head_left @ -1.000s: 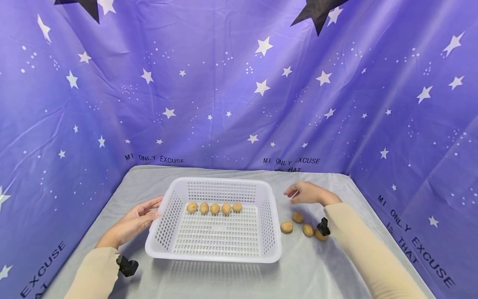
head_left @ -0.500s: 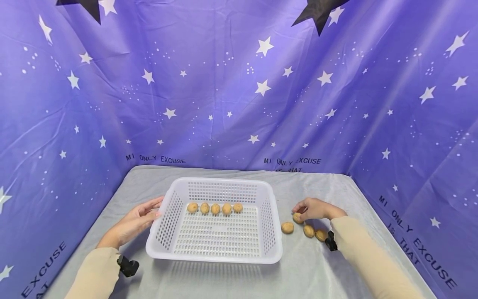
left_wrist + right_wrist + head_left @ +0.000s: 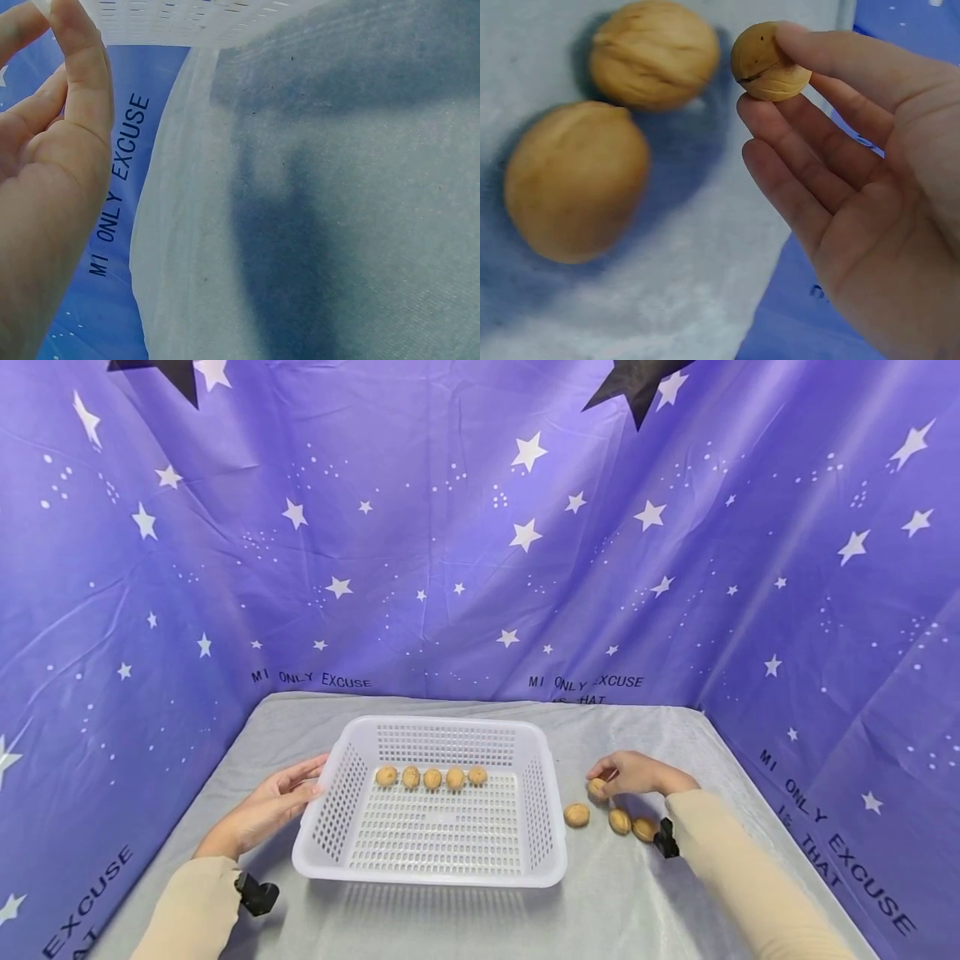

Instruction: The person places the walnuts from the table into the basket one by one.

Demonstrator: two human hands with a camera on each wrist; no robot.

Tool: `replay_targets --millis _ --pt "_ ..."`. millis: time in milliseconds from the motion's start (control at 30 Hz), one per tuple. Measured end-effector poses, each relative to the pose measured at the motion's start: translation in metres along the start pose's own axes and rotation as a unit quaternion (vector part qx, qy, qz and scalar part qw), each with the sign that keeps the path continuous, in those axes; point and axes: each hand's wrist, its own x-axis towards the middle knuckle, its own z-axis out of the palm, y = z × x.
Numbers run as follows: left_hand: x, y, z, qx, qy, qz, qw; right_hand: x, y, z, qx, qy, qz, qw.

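A white plastic basket (image 3: 435, 878) stands on the grey cloth, with a row of several walnuts (image 3: 432, 778) inside on its perforated floor. My left hand (image 3: 262, 810) rests against the basket's left side, its fingers fairly straight and the fingertips and thumb at the rim. In the left wrist view the left hand (image 3: 71, 127) reaches up to the basket's edge (image 3: 187, 22). To the right of the basket, my right hand (image 3: 637, 773) pinches a walnut (image 3: 761, 64) between thumb and fingers, close over the cloth.
Three loose walnuts lie right of the basket: one near its wall (image 3: 577, 815), another walnut (image 3: 619, 822) below the right hand, and a third walnut (image 3: 644, 829) by the wrist camera. A purple star-printed curtain (image 3: 450, 568) surrounds the cloth-covered table (image 3: 420, 927).
My right hand has come down from above the loose walnuts and taken hold of the farthest one, now slightly raised. The left hand and basket have stayed in place.
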Motion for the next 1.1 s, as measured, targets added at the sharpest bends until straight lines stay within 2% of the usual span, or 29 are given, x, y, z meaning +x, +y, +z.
replay_targets --millis 233,667,867,1100 --pt "0.000 0.001 0.001 -0.002 -0.002 0.002 1.0000 0.000 -0.016 -0.018 -0.033 0.024 -0.039 0.9984" --pt "0.000 0.000 0.000 0.003 0.003 -0.001 1.0000 0.007 -0.064 -0.045 -0.035 0.048 -0.091 0.9941" --pt "-0.001 0.001 0.000 0.004 0.003 -0.002 1.0000 0.023 -0.095 -0.042 -0.054 0.038 -0.100 0.9928" --pt "-0.001 0.004 0.005 0.002 0.010 -0.011 0.9999 0.050 -0.134 -0.023 -0.062 0.011 -0.115 0.9913"
